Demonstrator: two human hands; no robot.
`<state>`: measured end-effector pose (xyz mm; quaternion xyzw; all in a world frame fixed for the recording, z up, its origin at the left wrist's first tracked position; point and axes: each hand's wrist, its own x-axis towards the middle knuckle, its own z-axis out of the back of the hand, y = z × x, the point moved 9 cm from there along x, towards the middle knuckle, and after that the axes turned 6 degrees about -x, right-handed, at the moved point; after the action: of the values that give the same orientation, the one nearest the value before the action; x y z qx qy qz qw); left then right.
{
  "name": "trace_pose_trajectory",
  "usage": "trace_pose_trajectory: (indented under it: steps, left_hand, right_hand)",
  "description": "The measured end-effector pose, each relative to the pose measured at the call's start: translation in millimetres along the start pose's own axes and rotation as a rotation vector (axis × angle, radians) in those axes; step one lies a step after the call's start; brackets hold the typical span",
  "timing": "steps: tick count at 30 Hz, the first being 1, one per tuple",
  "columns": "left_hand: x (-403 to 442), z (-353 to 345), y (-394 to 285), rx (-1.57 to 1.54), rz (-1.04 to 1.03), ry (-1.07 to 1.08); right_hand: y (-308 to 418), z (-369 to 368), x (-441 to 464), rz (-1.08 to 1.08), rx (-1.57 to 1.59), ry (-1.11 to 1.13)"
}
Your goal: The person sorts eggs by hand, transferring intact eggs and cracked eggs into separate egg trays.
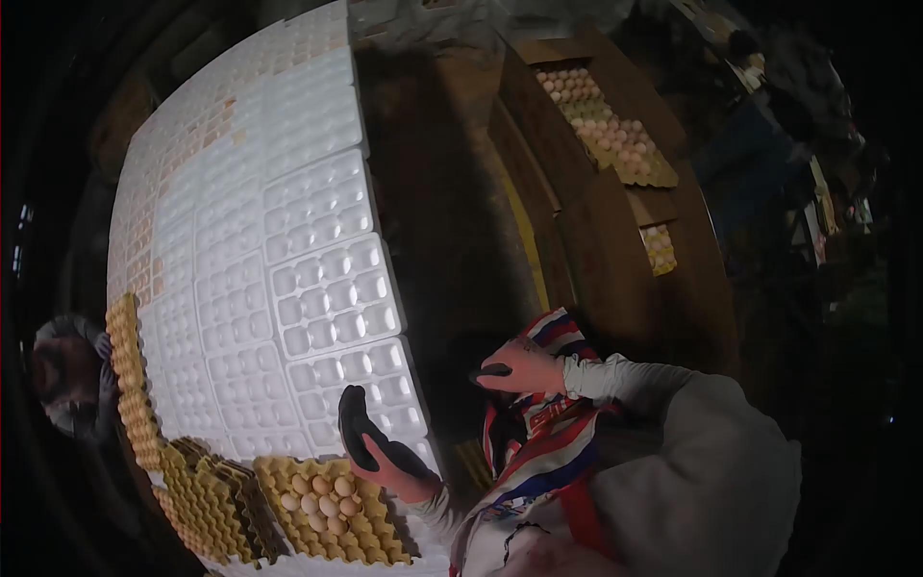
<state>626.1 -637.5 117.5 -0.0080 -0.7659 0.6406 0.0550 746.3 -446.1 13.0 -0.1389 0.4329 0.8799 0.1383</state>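
My left hand (389, 462), in a pink glove with a dark palm side, is held over the near right edge of the table, fingers stretched out and holding nothing. Just below and left of it lies a yellowish egg flat (370, 534) with a cluster of brown eggs (322, 502) in its middle. The closest white plastic egg tray (361, 385) is beside the fingertips. My right hand (527, 367), gloved alike, is off the table in front of the striped bag-like cloth (562, 457) at my body. Its fingers point left and nothing shows in them.
Rows of white egg trays (231, 298) cover the table; some at the far left contain eggs. Stacked egg flats (216, 500) stand at the near left corner. Cardboard boxes (615, 250) with eggs on flats (625, 144) stand to the right. Another person (72, 375) is at the left edge.
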Motion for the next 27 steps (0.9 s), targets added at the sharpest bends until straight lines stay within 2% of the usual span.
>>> trace_pose_trajectory:
  steps: [2,3,4,5,6,7,8,10,11,13,14,15,17,19,20,21,22,23,26,27]
  left_hand:
    - [-7,-60,27,0.015,0.111,0.229]
    - [-15,-88,39,0.047,0.131,0.362]
    - [-28,-102,66,0.074,0.213,0.399]
    - [-42,-116,93,0.105,0.293,0.438]
    - [-58,-156,98,0.175,0.226,0.608]
    - [-76,-186,113,0.356,0.009,0.777]
    - [-104,-223,123,0.367,-0.013,0.895]
    - [-166,-306,133,0.293,-0.069,1.162]
    - [-201,-351,134,0.204,-0.088,1.312]
    - [-276,-418,168,-0.028,0.15,1.485]
    - [-317,-444,214,-0.25,0.633,1.374]
    - [-345,-469,249,-0.063,0.558,1.439]
    - [-356,-491,331,0.332,0.675,1.196]
    - [-344,-449,383,0.726,0.996,0.506]
    - [-336,-431,427,0.401,1.109,0.404]
    - [-329,-413,471,0.088,1.224,0.28]
    - [-315,-414,454,0.055,1.212,0.282]
    - [-313,-422,430,0.142,1.176,0.367]
    - [-300,-426,458,0.05,1.133,0.472]
    - [-290,-413,493,0.109,1.104,0.632]
  right_hand:
    - [-64,32,-70,-0.148,0.119,-0.391]
    - [-94,48,-107,-0.243,-0.008,-0.532]
    - [-125,62,-146,-0.352,-0.13,-0.663]
    - [-169,67,-189,-0.528,-0.049,-0.827]
    - [-211,71,-233,-0.698,0.03,-0.986]
    - [-238,80,-268,-0.763,0.154,-1.111]
    - [-266,87,-304,-0.805,0.271,-1.233]
    - [-330,74,-352,-0.92,0.195,-1.285]
    - [-333,89,-360,-0.971,0.228,-1.22]
    - [-387,92,-357,-0.969,0.214,-1.172]
    - [-418,102,-355,-0.965,0.2,-1.147]
    - [-449,115,-342,-0.942,0.232,-1.1]
    - [-505,146,-312,-0.862,0.118,-1.063]
    - [-561,166,-288,-0.78,0.11,-1.045]
    - [-599,174,-277,-0.747,0.088,-1.043]
    - [-628,173,-266,-0.714,0.216,-0.996]
    - [-656,171,-255,-0.684,0.341,-0.949]
    - [-706,139,-232,-0.776,0.735,-0.709]
    - [-696,174,-221,-0.725,0.623,-0.973]
    - [-725,158,-204,-0.566,0.781,-0.96]
